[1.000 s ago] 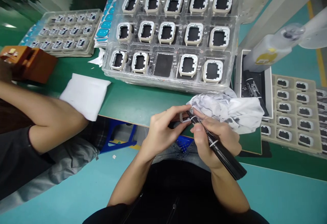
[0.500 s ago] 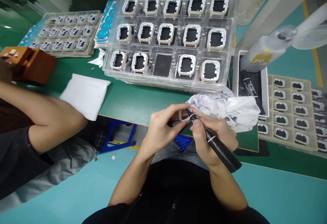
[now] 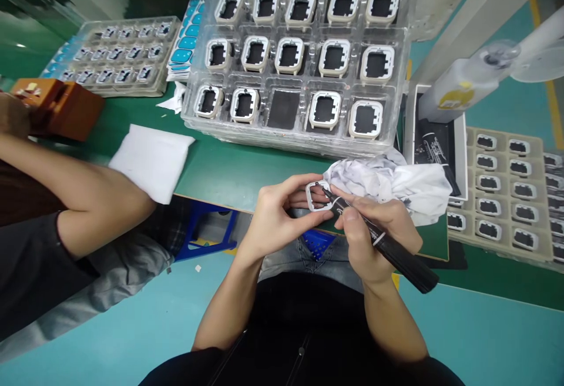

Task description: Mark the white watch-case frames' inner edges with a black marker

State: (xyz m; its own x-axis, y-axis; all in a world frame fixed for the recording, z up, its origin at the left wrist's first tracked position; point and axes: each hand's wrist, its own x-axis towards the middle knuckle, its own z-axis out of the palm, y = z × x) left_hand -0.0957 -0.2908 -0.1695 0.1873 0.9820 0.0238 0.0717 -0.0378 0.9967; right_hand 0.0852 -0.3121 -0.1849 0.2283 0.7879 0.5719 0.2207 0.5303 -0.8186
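Holding a small white frame (image 3: 318, 196) between thumb and fingers, the left hand (image 3: 282, 212) had tilted it up since a second earlier, so its open square face now showed to the camera instead of lying hidden behind the fingers. The right hand (image 3: 372, 230) gripped a black marker (image 3: 381, 242) like a pen, tip set against the frame's right edge. That suggested the marking had moved on to a fresh part of the rim. Both hands sat just off the table (image 3: 229, 174) edge, beside a crumpled cloth (image 3: 396, 183). Behind lay a clear tray (image 3: 304, 57) with one pocket vacant. A co-worker's arm (image 3: 79, 192) rested at left.
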